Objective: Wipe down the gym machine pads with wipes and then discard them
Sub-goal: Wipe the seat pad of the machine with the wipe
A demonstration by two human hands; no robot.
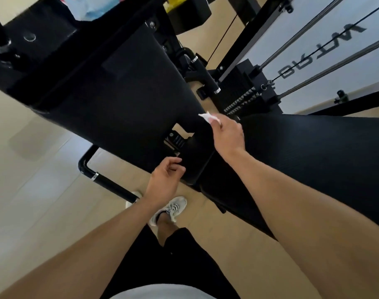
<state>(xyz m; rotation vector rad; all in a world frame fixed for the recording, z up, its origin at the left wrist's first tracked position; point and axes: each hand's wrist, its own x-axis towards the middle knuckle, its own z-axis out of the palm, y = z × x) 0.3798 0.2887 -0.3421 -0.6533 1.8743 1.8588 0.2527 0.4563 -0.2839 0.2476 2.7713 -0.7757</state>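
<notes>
At the far left a black handle bar (107, 182) with a chrome ring is jutting out over the pale floor (33, 190); just right of it the left hand (164, 180) is hovering near the lower edge of the machine, its fingers loosely curled and holding nothing, close to the frame but, as far as can be told, not touching it; above it the large black back pad (119, 93) is slanting across the view, and a white shoe (173, 209) is showing below the hand; further right the right hand (228, 134) is pinching a small crumpled white wipe (208, 117) between thumb and fingertips, holding it at the gap where the back pad is meeting the long black seat pad (313, 158); the wipe is appearing to sit at the pad's edge rather than pressed flat on it; beyond, the weight stack (244, 98) and guide rods (313, 33) are standing before a white panel; the wiping step is looking to be in hand, with discarding yet to come; the next move is probably calling for spreading the wipe flatter and drawing it firmly along the seat pad, the free hand steadying if needed.
</notes>
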